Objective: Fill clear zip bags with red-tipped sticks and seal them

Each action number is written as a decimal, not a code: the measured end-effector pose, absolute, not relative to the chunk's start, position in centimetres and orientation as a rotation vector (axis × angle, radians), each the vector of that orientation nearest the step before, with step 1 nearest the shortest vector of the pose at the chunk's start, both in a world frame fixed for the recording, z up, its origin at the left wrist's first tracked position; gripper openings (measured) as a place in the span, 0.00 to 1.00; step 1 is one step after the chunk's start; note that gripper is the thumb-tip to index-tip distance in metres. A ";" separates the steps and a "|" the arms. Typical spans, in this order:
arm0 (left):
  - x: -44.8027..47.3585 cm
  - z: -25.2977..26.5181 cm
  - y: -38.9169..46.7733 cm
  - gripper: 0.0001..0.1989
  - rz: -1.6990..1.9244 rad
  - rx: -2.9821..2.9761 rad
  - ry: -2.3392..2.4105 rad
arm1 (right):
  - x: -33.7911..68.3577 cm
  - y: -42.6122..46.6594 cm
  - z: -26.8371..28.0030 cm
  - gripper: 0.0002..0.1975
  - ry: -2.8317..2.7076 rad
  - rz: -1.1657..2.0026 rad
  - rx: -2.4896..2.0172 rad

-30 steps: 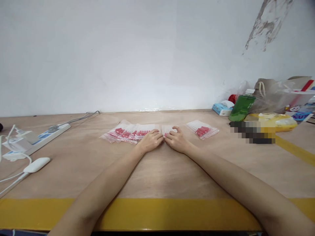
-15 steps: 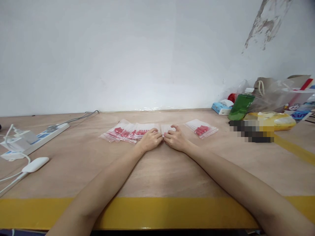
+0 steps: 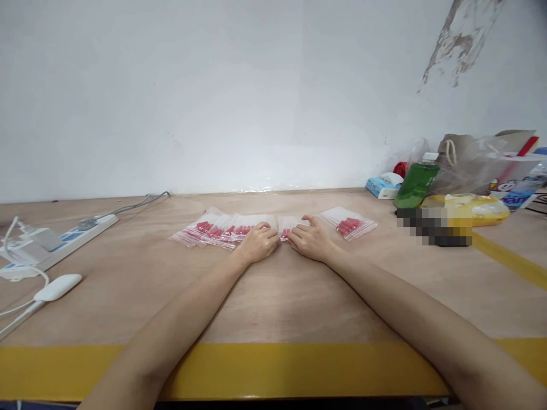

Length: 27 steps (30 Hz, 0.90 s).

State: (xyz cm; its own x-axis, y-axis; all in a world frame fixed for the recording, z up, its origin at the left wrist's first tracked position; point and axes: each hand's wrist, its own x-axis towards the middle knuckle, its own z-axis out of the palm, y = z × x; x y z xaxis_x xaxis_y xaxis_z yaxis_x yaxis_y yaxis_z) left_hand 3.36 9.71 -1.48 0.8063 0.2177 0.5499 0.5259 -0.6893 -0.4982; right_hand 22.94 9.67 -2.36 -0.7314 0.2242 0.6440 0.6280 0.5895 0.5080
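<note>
A clear zip bag (image 3: 289, 222) with small red pieces lies flat in the middle, between my two hands. My left hand (image 3: 258, 243) is closed at the bag's near left corner, fingertips pinched together. My right hand (image 3: 314, 240) curls over the bag's near right side, thumb and finger at its near edge. Its index finger is bent up. To the left, several more zip bags (image 3: 205, 226) of red pieces overlap in a row, partly behind my left hand. Another zip bag of red pieces (image 3: 348, 226) lies right of my right hand.
A white power strip (image 3: 81, 233) with plugs and a white cabled device (image 3: 58, 287) are on the left. At the right stand a tissue box (image 3: 382, 188), a green bottle (image 3: 417, 183) and a yellow packet (image 3: 482, 210). Yellow tape (image 3: 273, 370) runs along the table's front edge.
My right hand has slid slightly right along the near edge of the middle bag, so more red pieces show. My left hand stays at its corner. The view has shifted slightly.
</note>
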 end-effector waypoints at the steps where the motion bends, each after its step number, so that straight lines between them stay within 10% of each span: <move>1: 3.3 -1.5 9.7 0.13 -0.604 -2.321 -0.541 | 23.1 9.7 -2.3 0.15 -2.296 -1.017 -0.675; 27: 3.4 -1.6 9.3 0.15 -0.642 -2.371 -0.466 | 28.8 8.1 -2.1 0.13 -2.293 -0.980 -0.696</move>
